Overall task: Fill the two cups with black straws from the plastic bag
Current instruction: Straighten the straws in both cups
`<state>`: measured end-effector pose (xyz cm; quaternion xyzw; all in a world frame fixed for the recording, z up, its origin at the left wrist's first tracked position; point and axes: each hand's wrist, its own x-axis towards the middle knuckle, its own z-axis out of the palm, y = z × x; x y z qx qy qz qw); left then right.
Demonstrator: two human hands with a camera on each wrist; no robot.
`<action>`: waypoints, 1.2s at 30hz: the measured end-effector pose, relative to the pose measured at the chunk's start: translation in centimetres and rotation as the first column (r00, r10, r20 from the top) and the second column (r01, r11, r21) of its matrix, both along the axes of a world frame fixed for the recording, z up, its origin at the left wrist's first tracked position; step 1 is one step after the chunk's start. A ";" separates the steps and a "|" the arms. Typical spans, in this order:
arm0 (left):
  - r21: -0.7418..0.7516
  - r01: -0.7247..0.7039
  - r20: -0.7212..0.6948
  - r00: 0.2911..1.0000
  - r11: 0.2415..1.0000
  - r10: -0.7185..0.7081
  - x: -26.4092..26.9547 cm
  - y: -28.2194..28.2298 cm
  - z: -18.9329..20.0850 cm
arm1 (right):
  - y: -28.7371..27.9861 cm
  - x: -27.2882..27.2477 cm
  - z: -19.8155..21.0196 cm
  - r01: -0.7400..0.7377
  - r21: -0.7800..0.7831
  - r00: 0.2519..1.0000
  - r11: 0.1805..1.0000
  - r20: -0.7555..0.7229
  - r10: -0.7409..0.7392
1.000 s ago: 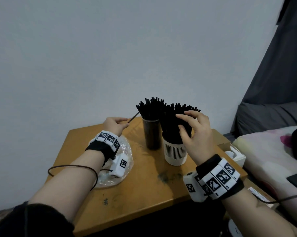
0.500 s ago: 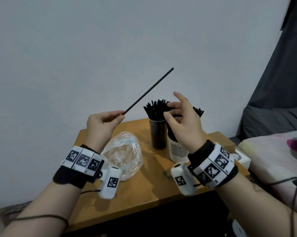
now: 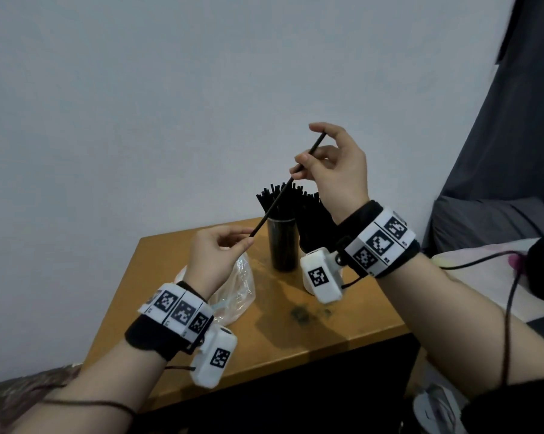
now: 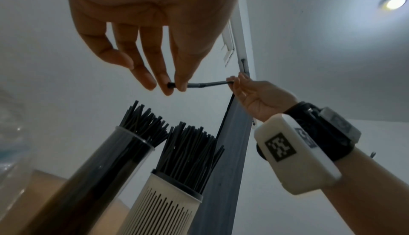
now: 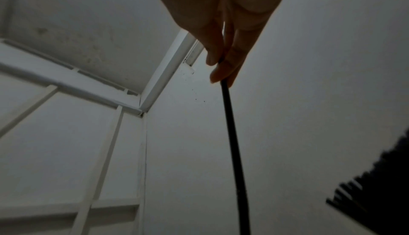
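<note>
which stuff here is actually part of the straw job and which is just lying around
Job:
single black straw, pinched by left hand and right hand
dark cylindrical cup of straws
white ribbed cup of straws
clear plastic bag

Lying about:
wooden table
grey cloth

In the head view the right wrist camera (image 3: 322,275) hid most of the white cup (image 3: 308,288); the right wrist view cut off the straw (image 5: 232,142) at its bottom edge.
</note>
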<state>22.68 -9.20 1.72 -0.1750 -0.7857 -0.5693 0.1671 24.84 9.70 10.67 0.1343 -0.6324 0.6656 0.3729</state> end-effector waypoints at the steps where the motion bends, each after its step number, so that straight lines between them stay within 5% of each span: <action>1: 0.009 0.005 0.018 1.000 1.000 -0.006 -0.4 0.5 -0.1 | 0.1 -0.2 0.4 0.008 0.032 1.000 0.999 -0.013 -0.007; 6: 0.004 -0.030 0.223 0.974 1.000 0.028 -4.4 3.2 -1.2 | 0.9 -1.8 2.8 0.131 0.181 0.985 0.975 -0.132 -0.108; 12: -0.021 -0.050 0.511 0.858 0.999 0.054 -9.0 6.9 -2.6 | 1.2 -4.4 4.5 0.194 0.314 0.978 0.929 -0.135 -0.158; 18: 0.122 -0.037 0.471 0.882 0.992 -0.025 -11.0 8.5 -3.6 | 1.9 -8.5 3.5 0.051 0.382 0.966 0.923 0.218 -0.143; 21: 0.131 -0.059 0.462 0.887 0.990 -0.008 -11.6 8.5 -4.5 | 2.3 -10.0 2.9 0.027 0.467 0.944 0.884 0.279 -0.177; 30: 0.115 -0.058 0.391 0.920 0.992 0.008 -11.7 8.2 -4.7 | 3.3 -10.4 5.4 0.205 0.570 0.954 0.796 0.064 -0.292; 36: 0.097 -0.056 0.380 0.925 0.994 0.015 -11.3 7.7 -4.6 | 2.3 -10.0 5.2 0.221 0.741 0.947 0.634 -0.008 -0.321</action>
